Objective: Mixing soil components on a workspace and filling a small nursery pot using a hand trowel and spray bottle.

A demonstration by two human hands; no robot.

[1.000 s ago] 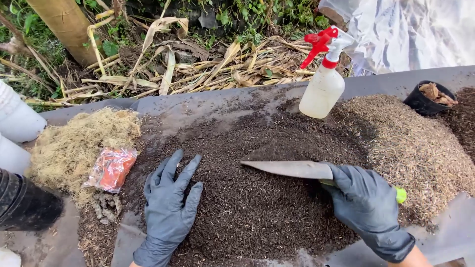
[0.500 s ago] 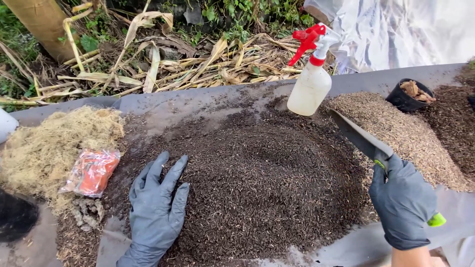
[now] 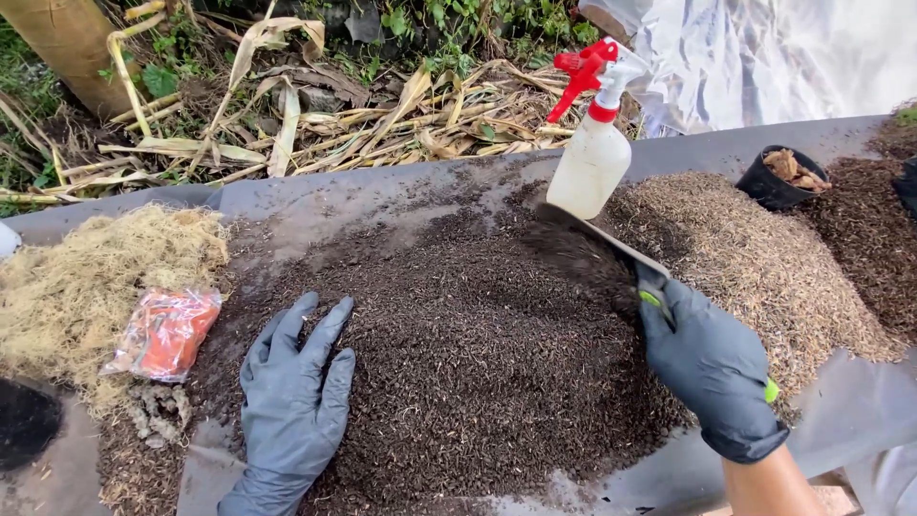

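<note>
My left hand (image 3: 291, 401), in a dark grey glove, lies flat with fingers spread on the left edge of a wide pile of dark soil mix (image 3: 458, 354). My right hand (image 3: 712, 363), also gloved, grips the green handle of a metal trowel (image 3: 611, 250). The trowel blade is tilted over the pile's right side with dark soil on it, close below a spray bottle (image 3: 594, 153) with a red trigger head.
A grey sheet (image 3: 315, 196) covers the work surface. A tan husk pile (image 3: 745, 258) lies right, dry fibre (image 3: 91, 287) and an orange plastic packet (image 3: 164, 333) left, a small black pot (image 3: 778, 179) far right. Dry leaves (image 3: 382, 105) lie behind.
My right hand has swung the trowel from lying flat on the pile out to the right, then back against the pile's right side with soil on the blade. My left hand stayed put.
</note>
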